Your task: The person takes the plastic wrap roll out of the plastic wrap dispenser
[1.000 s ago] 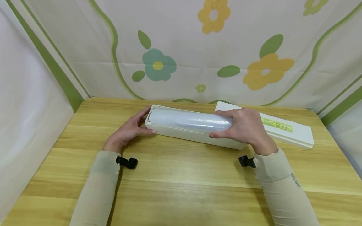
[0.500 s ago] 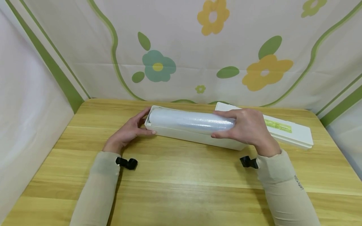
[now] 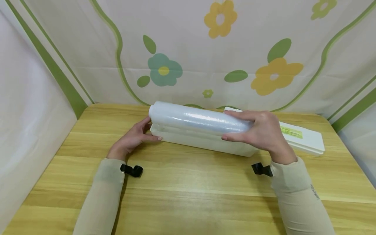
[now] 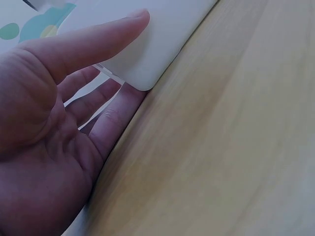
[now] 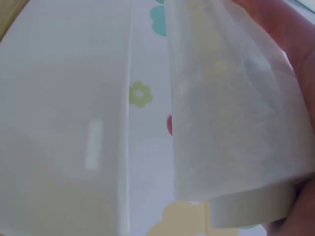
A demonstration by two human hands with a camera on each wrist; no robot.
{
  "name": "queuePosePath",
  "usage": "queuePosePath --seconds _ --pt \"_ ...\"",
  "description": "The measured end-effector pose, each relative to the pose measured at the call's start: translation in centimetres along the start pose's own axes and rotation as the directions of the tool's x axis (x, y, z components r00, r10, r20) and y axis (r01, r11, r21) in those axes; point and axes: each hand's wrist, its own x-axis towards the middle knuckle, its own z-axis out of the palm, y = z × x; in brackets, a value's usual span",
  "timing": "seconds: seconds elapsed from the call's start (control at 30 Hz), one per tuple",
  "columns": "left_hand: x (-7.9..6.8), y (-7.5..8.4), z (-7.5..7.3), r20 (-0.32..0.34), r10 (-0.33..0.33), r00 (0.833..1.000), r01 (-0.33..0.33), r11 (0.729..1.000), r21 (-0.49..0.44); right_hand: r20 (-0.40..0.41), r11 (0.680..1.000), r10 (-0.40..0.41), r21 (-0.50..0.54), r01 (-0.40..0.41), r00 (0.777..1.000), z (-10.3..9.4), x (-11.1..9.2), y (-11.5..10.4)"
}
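A roll of plastic wrap [image 3: 191, 117], whitish and glossy, is raised at a slant above a long white box [image 3: 202, 144]. My right hand [image 3: 262, 132] grips the roll near its right end, thumb in front and fingers over the back. In the right wrist view a gap separates the wrap roll [image 5: 231, 113] from the box wall [image 5: 59, 123]. My left hand [image 3: 133, 137] holds the box's left end, its thumb on the front wall. The left wrist view shows the fingers reaching behind the box corner [image 4: 157, 54], low beside the tabletop.
A white lid [image 3: 306, 140] with a yellow label [image 3: 291, 132] lies behind and right of the box, partly hidden by the right hand. The wooden table [image 3: 182, 195] meets a flower-patterned curtain [image 3: 188, 65] at its back edge. Black camera mounts sit on both wrists.
The roll's left end has risen out of the box, and the roll has shifted slightly right with my right hand. My left hand and the box have stayed in place.
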Motion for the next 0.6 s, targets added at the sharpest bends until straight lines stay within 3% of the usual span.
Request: queuePosePath --seconds 0.17,0.6 --pt "0.0 -0.1 0.0 0.002 0.001 1.0 -0.001 1.0 -0.004 -0.023 0.999 0.012 0.033 -0.011 1.0 -0.4 0.0 -0.2" --pt "0.1 -0.1 -0.1 0.017 0.029 0.999 -0.029 1.0 0.009 -0.069 0.994 -0.099 0.046 0.102 0.993 -1.4 -1.8 0.9"
